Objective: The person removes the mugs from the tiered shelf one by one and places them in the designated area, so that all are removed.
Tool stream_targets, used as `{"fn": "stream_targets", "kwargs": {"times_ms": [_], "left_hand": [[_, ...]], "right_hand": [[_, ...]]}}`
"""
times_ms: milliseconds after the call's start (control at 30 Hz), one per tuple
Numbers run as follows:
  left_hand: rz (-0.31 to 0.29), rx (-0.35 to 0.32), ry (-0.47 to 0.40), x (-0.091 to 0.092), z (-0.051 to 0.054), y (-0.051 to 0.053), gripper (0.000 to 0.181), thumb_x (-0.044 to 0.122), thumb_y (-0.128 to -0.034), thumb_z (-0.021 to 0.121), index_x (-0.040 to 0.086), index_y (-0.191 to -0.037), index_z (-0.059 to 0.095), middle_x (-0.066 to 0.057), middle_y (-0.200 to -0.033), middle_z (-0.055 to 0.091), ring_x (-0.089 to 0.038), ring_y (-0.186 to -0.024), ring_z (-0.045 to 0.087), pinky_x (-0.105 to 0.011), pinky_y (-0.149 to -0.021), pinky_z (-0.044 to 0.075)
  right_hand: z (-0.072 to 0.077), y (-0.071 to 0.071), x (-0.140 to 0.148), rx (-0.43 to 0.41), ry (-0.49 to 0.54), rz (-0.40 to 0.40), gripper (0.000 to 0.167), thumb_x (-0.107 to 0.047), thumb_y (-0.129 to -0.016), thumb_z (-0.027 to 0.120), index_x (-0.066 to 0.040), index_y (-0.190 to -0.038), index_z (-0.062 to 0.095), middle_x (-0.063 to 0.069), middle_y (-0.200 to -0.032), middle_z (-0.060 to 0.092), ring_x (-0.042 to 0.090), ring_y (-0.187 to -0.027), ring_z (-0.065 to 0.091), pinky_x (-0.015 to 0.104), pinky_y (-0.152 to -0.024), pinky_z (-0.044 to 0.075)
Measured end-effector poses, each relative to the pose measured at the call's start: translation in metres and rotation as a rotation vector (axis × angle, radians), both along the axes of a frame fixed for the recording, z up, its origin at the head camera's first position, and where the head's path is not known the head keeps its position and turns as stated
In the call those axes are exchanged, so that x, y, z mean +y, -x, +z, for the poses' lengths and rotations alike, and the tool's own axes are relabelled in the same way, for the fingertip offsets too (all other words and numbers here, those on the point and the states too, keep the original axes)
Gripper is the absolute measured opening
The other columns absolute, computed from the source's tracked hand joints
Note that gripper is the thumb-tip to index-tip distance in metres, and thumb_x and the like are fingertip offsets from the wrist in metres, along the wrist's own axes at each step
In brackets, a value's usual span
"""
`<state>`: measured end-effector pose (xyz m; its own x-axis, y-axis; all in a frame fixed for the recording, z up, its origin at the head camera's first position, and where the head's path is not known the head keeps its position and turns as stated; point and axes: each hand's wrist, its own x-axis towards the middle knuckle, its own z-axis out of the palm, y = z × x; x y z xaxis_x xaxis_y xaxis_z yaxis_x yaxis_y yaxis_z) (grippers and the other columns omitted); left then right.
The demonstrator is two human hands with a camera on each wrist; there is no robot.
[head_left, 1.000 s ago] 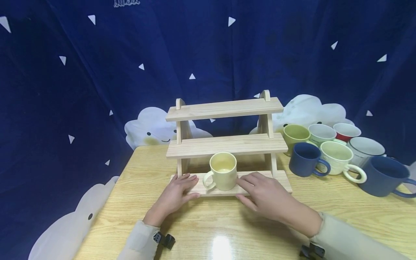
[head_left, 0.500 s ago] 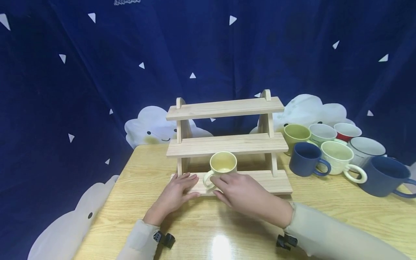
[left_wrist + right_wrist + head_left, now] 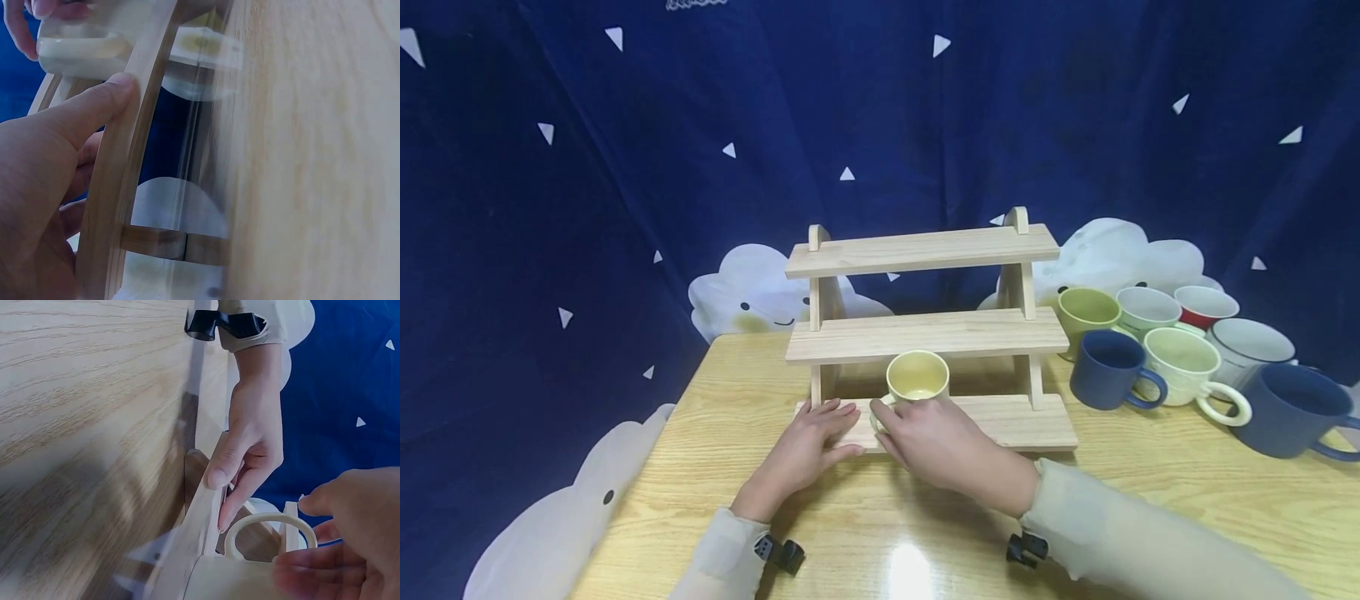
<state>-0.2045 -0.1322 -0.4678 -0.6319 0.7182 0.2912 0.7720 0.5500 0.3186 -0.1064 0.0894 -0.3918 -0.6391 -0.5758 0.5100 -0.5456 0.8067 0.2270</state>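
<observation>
A pale yellow mug (image 3: 917, 375) stands upright on the bottom shelf of a three-tier wooden display rack (image 3: 925, 332). My right hand (image 3: 943, 446) is in front of it, hiding its lower body and most of its handle. In the right wrist view the mug handle (image 3: 269, 517) arches up near the spread thumb and fingers; some fingers overlap the mug and are blurred. My left hand (image 3: 808, 442) rests at the left end of the bottom shelf. Its thumb (image 3: 103, 100) presses the front edge, while the fingers lie over the top.
Several mugs crowd the table to the rack's right, among them a small blue mug (image 3: 1105, 375), an olive mug (image 3: 1078, 329), a pale green mug (image 3: 1176, 375) and a large blue mug (image 3: 1285, 412). A dark blue curtain (image 3: 880, 100) hangs behind the wooden table (image 3: 850, 533).
My right hand has moved left, from the yellow mug's right side across its front to the handle. The left hand and the mug have stayed in place.
</observation>
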Motion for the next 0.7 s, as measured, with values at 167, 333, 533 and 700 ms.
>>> {"fn": "stream_targets", "kwargs": {"times_ms": [167, 333, 533, 700], "left_hand": [[-0.014, 0.010, -0.008, 0.000, -0.001, 0.000, 0.061, 0.051, -0.0874, 0.067, 0.010, -0.133, 0.062, -0.003, -0.138, 0.057, -0.035, -0.132, 0.046, -0.062, -0.113, 0.021], [-0.012, 0.009, -0.006, 0.000, 0.000, 0.000, 0.062, 0.051, -0.0880, 0.066, 0.009, -0.133, 0.061, -0.003, -0.139, 0.056, -0.035, -0.132, 0.046, -0.063, -0.112, 0.022], [-0.012, 0.009, -0.007, 0.000, 0.002, -0.001, 0.061, 0.049, -0.0869, 0.069, 0.010, -0.133, 0.061, -0.003, -0.138, 0.057, -0.035, -0.132, 0.046, -0.063, -0.112, 0.021], [-0.011, 0.004, -0.008, 0.000, 0.002, -0.002, 0.061, 0.048, -0.0869, 0.069, 0.009, -0.133, 0.061, -0.004, -0.138, 0.057, -0.035, -0.133, 0.046, -0.062, -0.113, 0.020]], "right_hand": [[-0.002, -0.002, 0.002, 0.003, 0.021, -0.006, 0.022, -0.030, -0.091, 0.068, -0.010, -0.096, 0.060, 0.000, -0.071, 0.066, 0.013, -0.059, 0.064, 0.029, -0.052, 0.055], [-0.004, -0.010, 0.009, -0.004, 0.051, -0.023, 0.024, -0.034, -0.091, 0.068, -0.012, -0.092, 0.057, -0.003, -0.069, 0.059, 0.011, -0.054, 0.057, 0.028, -0.044, 0.051], [-0.010, -0.021, 0.028, 0.001, 0.089, -0.053, 0.029, -0.041, -0.090, 0.068, -0.015, -0.098, 0.057, -0.005, -0.072, 0.057, 0.012, -0.052, 0.055, 0.028, -0.038, 0.046], [-0.015, -0.027, 0.043, -0.006, 0.145, -0.056, 0.028, -0.035, -0.087, 0.072, -0.016, -0.100, 0.057, -0.005, -0.075, 0.054, 0.010, -0.053, 0.051, 0.026, -0.038, 0.043]]}}
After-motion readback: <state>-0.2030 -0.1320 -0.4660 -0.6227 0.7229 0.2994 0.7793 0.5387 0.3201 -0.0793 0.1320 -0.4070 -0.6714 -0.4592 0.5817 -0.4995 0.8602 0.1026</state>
